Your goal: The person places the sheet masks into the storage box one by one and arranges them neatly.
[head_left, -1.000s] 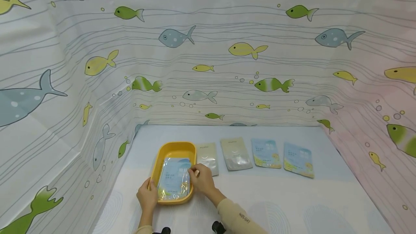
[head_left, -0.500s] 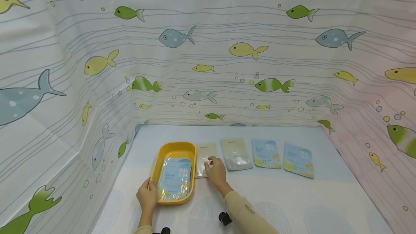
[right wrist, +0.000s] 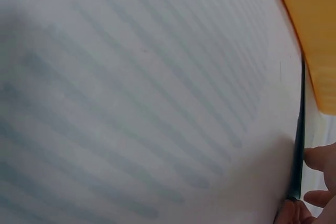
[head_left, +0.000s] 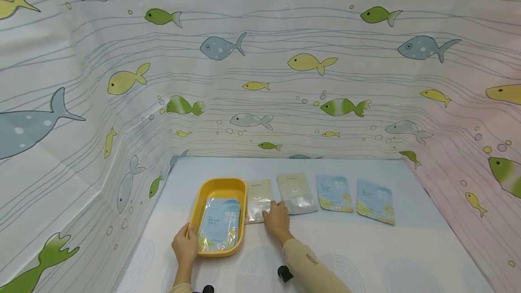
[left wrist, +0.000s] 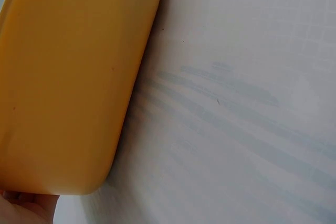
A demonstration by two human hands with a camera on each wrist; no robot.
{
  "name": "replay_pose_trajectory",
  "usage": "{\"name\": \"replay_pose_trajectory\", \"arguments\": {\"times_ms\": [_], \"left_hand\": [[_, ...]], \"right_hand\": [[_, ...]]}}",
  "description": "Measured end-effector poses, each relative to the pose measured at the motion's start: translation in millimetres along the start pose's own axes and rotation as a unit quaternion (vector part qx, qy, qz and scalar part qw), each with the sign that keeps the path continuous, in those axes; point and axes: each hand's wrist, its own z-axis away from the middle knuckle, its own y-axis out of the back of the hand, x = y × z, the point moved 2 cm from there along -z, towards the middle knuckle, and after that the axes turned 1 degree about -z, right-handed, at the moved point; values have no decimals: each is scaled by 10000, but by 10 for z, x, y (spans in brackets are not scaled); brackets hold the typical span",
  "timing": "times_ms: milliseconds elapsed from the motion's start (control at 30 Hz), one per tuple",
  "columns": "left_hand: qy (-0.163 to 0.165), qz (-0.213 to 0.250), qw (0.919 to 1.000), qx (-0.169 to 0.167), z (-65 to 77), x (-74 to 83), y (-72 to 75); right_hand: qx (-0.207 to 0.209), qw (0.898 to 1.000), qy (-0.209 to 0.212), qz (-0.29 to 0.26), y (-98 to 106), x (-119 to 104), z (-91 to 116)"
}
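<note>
My left hand (head_left: 185,244) grips the left rim of a yellow plastic tray (head_left: 224,182). Inside the tray lies a small stack of light blue flat packets (head_left: 220,225), glossy, with a yellow-green print along the bottom. Right beside the tray is a beige and silver foil packet (head_left: 257,198). The right hand (head_left: 278,220) pinches this packet at its lower right edge. The right wrist view shows fingertips (right wrist: 315,157) against the packet's edge (right wrist: 298,150), which looks thin and dark there. In the left wrist view the tray's outer wall (left wrist: 73,77) fills the left side.
To the right lie another beige foil packet (head_left: 296,192) and two light blue packets, one nearer (head_left: 334,192) and one at the far right (head_left: 376,201). A pale patterned cloth (head_left: 346,248) covers the table. Fish-print curtains (head_left: 285,103) enclose it on three sides.
My right hand has left the packets in the tray, moved right, and come down onto the edge of the nearest beige packet. The left hand stays on the tray rim.
</note>
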Motion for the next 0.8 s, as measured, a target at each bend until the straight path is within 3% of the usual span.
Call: {"name": "replay_pose_trajectory", "arguments": {"times_ms": [267,533,633,800], "left_hand": [[-63,45,10000,-18,7,4,-4],[-39,65,10000,27,29,0,-2],[-7,55,10000,41,27,-8,-5],[62,30,10000,-27,9,-13,-6]], "right_hand": [[72,9976,-78,-690,-4,37,-43],[-207,9899,-804,-1153,57,76,-60],[-365,9815,-1149,-1489,84,109,-56],[-644,9521,-1589,-2531,97,192,-53]]}}
